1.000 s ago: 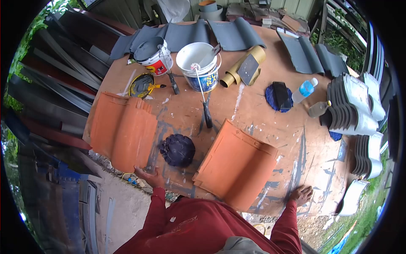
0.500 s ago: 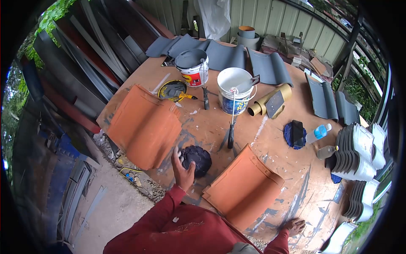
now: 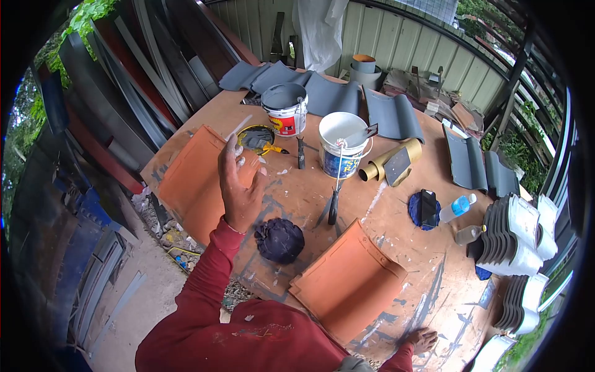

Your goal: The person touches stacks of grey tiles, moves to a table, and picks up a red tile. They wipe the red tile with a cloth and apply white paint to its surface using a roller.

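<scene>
My left hand [image 3: 240,197] is raised in front of an orange roof tile [image 3: 189,180] on the left, fingers and thumb apart with nothing held. Its fingertips carry white smears, and it hides the right part of that tile. Below and to its right, a dark crumpled cloth bundle [image 3: 279,240] rests on the table. A second orange roof tile [image 3: 347,282] lies nearer my body, between my two hands. Fingers stretched out, my right hand [image 3: 423,340] lies on the paint-streaked tabletop [image 3: 415,297] right of that tile.
A bucket of grey paint [image 3: 284,111], a white bucket [image 3: 342,146] with a brush across it, and a paint-smeared lid [image 3: 255,137] stand farther back. Grey tiles [image 3: 331,93] line the far edge. A phone [image 3: 427,208], bottles [image 3: 458,208] and stacked tiles [image 3: 511,226] are at right.
My left hand has come away from the dark cloth bundle and risen up and left, in front of the left tile. My right hand stays on the table. The view has shifted slightly.
</scene>
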`<state>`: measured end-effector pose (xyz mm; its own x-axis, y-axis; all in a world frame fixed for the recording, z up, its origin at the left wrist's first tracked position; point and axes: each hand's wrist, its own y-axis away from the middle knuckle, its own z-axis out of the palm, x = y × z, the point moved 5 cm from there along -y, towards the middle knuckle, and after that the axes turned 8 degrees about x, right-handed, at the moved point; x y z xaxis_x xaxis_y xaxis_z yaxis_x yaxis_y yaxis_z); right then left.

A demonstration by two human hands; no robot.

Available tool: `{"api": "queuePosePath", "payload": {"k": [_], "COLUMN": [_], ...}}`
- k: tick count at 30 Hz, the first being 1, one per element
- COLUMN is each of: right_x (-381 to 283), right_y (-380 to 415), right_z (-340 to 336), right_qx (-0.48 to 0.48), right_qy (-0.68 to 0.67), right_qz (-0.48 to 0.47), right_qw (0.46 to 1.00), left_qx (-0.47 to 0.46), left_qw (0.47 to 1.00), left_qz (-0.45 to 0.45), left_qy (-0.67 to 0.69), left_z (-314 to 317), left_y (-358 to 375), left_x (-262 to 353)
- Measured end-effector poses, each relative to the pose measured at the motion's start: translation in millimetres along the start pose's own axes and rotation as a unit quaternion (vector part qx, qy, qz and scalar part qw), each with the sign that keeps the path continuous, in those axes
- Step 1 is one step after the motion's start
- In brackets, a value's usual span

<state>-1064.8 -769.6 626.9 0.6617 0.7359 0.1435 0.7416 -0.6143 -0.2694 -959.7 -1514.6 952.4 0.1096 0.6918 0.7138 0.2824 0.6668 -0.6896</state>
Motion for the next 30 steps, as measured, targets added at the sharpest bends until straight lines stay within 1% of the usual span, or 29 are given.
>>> {"api": "queuePosePath", "payload": {"k": [5, 7, 9, 10, 11, 12, 13, 15, 16, 17, 19, 21, 23, 24, 26, 27, 29, 30], "right_x": [-1.3, -2.1, -3.1, -1.5, -1.8, -1.3, 1.4, 1.1, 1.3, 2.0, 1.0, 2.1, 0.9, -0.1, -1.7, -0.6, 3.3, 3.7], "right_y": [1.2, 2.4, 3.5, 4.4, 3.3, 1.8, 0.4, -0.4, -0.8, -0.7, 0.4, 0.8, 1.6, 2.2, 2.6, 2.2, 0.4, 0.5], "right_z": [-4.0, -6.5, -11.4, -8.9, -5.4, -4.2, -2.8, 1.6, 6.6, 10.7, 0.5, 1.9, -1.3, -3.9, -10.5, -6.3, 3.7, 3.2], "right_qx": [-0.001, -0.003, 0.000, -0.002, 0.005, 0.012, 0.012, 0.012, 0.031, 0.028, 0.026, 0.025, 0.029, 0.024, 0.028, 0.034, 0.034, 0.038], "right_qy": [0.001, 0.003, -0.005, -0.004, -0.001, 0.003, 0.006, 0.002, 0.010, 0.011, -0.021, -0.020, -0.032, -0.020, -0.021, -0.026, -0.020, -0.031], "right_qz": [-0.004, -0.004, 0.005, 0.008, 0.004, 0.001, 0.007, -0.005, -0.020, -0.022, 0.002, 0.009, 0.004, -0.002, -0.003, -0.010, -0.017, -0.005], "right_qw": [1.000, 1.000, 1.000, 1.000, 1.000, 1.000, 1.000, 1.000, 0.999, 0.999, 0.999, 0.999, 0.999, 0.999, 0.999, 0.999, 0.999, 0.999], "left_qx": [-0.001, -0.007, -0.038, -0.041, -0.033, -0.025, -0.030, -0.010, -0.024, -0.026, -0.040, -0.066, -0.110, -0.118, -0.124, -0.131, -0.144, -0.147], "left_qw": [1.000, 1.000, 0.997, 0.997, 0.997, 0.997, 0.997, 0.998, 0.998, 0.997, 0.999, 0.998, 0.993, 0.992, 0.984, 0.982, 0.988, 0.987], "left_qz": [-0.002, 0.000, -0.004, -0.003, -0.022, -0.042, -0.042, -0.017, -0.007, -0.008, 0.022, 0.022, 0.001, 0.003, -0.093, -0.093, -0.027, -0.025], "left_qy": [-0.020, -0.025, -0.069, -0.067, -0.064, -0.060, -0.055, -0.055, -0.064, -0.068, -0.015, -0.005, -0.041, -0.034, 0.092, 0.098, 0.058, 0.057], "left_z": [-9.6, -9.4, -3.8, -4.6, -6.4, -4.2, -0.5, -5.7, -4.6, -2.5, 5.9, 13.9, 29.2, 35.7, 47.9, 53.8, 55.2, 56.7], "left_y": [-2.3, -1.4, 1.2, 4.6, 9.6, 11.0, 11.6, 10.3, 8.0, 6.7, 5.5, 4.1, 6.9, 10.9, 20.2, 21.4, 20.4, 20.1], "left_x": [1.8, -8.8, -27.1, -31.6, -36.7, -35.0, -31.3, -15.3, -6.7, -0.5, 13.8, 15.8, 6.7, -0.4, -21.1, -15.1, 3.3, 15.5]}}
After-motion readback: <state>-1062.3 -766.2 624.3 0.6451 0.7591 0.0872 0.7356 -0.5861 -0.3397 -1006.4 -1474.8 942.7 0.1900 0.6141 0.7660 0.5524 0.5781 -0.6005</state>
